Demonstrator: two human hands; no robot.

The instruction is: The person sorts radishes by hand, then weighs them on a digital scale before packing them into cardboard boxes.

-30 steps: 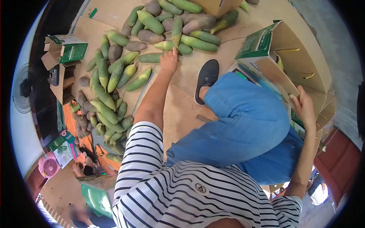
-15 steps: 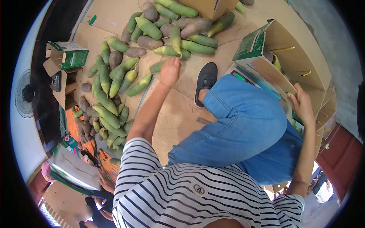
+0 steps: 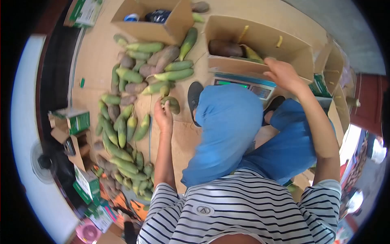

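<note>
My left hand (image 3: 163, 117) has its fingers closed around a green radish (image 3: 173, 105), just in front of the pile. Another radish (image 3: 164, 90) points toward it from the pile's edge. My right hand (image 3: 286, 75) is at the near wall of an open cardboard box (image 3: 227, 65), thumb outside and fingers over the rim. Inside that box lie a dark purplish radish (image 3: 226, 48) and a green one (image 3: 252, 53). The box stands on a digital scale (image 3: 262, 92) with a lit green display.
Green and purplish radishes (image 3: 140, 75) spread over the cardboard-covered floor to the left. A second open box (image 3: 178, 22) stands behind them. Smaller cartons (image 3: 79, 122) and a fan (image 3: 44, 162) are far left. Another person's arm (image 3: 130, 232) shows at lower left.
The view has turned toward the box and scale. My left hand has drawn back from the pile with a green radish in it. My right hand stays at the box rim.
</note>
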